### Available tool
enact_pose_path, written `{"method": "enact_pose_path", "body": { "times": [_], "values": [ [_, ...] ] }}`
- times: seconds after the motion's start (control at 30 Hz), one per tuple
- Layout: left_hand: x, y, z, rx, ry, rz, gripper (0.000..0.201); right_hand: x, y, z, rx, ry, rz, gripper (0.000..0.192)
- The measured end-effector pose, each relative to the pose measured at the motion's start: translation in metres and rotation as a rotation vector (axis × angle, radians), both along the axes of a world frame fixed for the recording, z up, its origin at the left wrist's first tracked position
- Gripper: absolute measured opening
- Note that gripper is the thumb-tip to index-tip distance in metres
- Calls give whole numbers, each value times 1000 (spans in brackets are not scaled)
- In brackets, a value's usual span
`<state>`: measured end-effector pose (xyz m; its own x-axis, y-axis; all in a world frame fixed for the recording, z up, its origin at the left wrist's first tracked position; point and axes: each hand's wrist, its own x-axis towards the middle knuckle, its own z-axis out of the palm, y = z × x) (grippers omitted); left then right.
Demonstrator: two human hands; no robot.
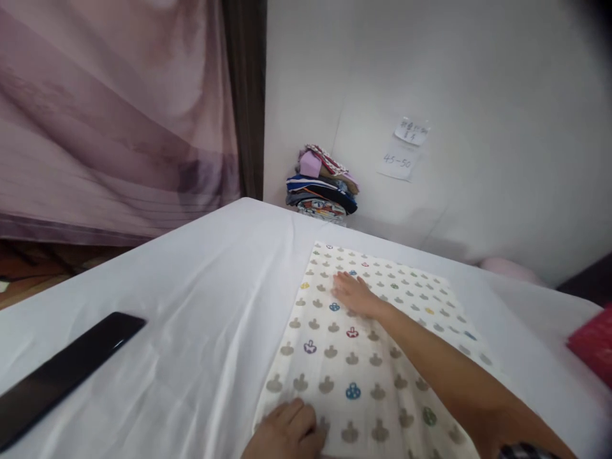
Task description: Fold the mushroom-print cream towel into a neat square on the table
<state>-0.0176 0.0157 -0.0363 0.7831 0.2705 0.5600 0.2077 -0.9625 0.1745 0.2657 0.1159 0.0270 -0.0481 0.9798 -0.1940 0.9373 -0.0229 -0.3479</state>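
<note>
Mauve curtain (109, 121) hangs at far left, folds running slantwise, a dark post beside it. Below it, a strip of brown floor.

White sheet (191, 299) covers the bed from near left to far right, lightly creased. Black phone (62, 373) lies flat on the sheet at near left, screen up, well apart from the cloth.

Left hand (287, 433) at the near edge, partly cut off by the frame; fingers curled loosely, resting on the near left corner of the patterned cloth (354, 363). Whether it pinches the cloth cannot be told.

Patterned cloth: cream, printed with rows of grey and coloured motifs, spread flat on the sheet, centre to right, running from near edge toward the far wall.

Stack of folded clothes (322, 185) sits against the white wall at far centre, past the bed's corner.

Right hand (354, 294) reaches across the cloth, palm down, fingers spread flat and pressed on its far left part. It grips nothing.

Paper notes (404, 150) stuck on the wall, handwriting small. Red item (595, 344) at right edge, partly out of view.
</note>
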Motion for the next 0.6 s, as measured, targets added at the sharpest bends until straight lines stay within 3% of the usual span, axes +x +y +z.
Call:
{"method": "enact_pose_path", "body": {
  "times": [0.1, 0.17, 0.3, 0.43, 0.6],
  "values": [
    [0, -3, 15, -81, 46, -13, 9, 11, -76, -1, 30, -29, 16, 65],
    [-2, -4, 26, -161, 133, -20, 19, 21, -105, -5, 39, -92, -40, 65],
    [-5, -3, 39, -208, 217, -49, 28, 35, -114, -10, 20, -201, -152, 64],
    [-6, -2, 39, -149, 217, -53, 31, 25, -116, -12, 57, -226, -181, 65],
    [-6, -4, 42, -84, 221, -53, 29, 31, -175, -11, 2, -183, -183, 63]
  ]
}}
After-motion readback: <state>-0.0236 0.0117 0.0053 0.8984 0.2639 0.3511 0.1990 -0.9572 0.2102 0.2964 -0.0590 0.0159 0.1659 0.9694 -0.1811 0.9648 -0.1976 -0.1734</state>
